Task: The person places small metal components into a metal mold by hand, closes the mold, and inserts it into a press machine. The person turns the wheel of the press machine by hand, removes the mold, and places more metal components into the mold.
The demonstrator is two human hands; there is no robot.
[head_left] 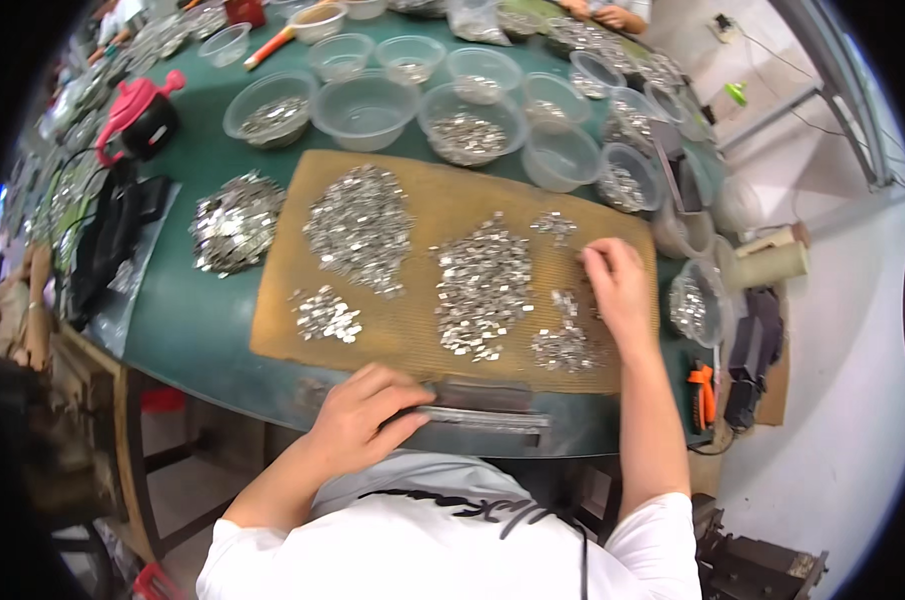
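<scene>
At the table's near edge, my left hand (365, 415) is closed with fingers and thumb around the left end of a long grey metal bar (493, 420). My right hand (621, 295) is over the right side of a tan ribbed mat (428, 180). Its fingertips are pinched together; anything between them is too small to make out. Beside that hand are a small heap of shiny metal pieces (555, 226) and another small pile (563, 348). Farther left on the mat lie a big middle pile (485, 285), a large pile (361, 228) and a little cluster (328, 315).
Clear plastic bowls (365, 110), several with metal pieces, line the mat's far and right sides. A loose silvery heap (237, 222) lies left of the mat, near a pink-and-black pot-shaped object (138, 118). Orange-handled pliers (704, 393) lie at right. Other people's hands (618, 17) show far off.
</scene>
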